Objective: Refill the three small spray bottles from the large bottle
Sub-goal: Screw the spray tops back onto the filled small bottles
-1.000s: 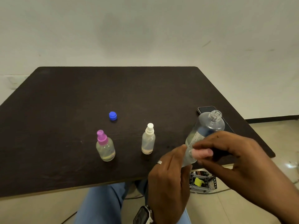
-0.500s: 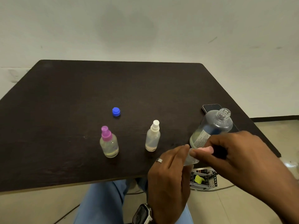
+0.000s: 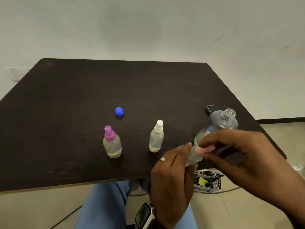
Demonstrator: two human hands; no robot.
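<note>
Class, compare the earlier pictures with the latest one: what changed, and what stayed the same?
Nothing visibly changed. The left hand and right hand keep hold of the small bottle and its pink top; the large bottle stays open; only the camera shifted.

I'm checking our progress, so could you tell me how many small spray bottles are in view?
3: the pink-capped bottle stands left on the table, the white-capped bottle stands right of it, and the third bottle, largely hidden, is held between both hands.
</note>
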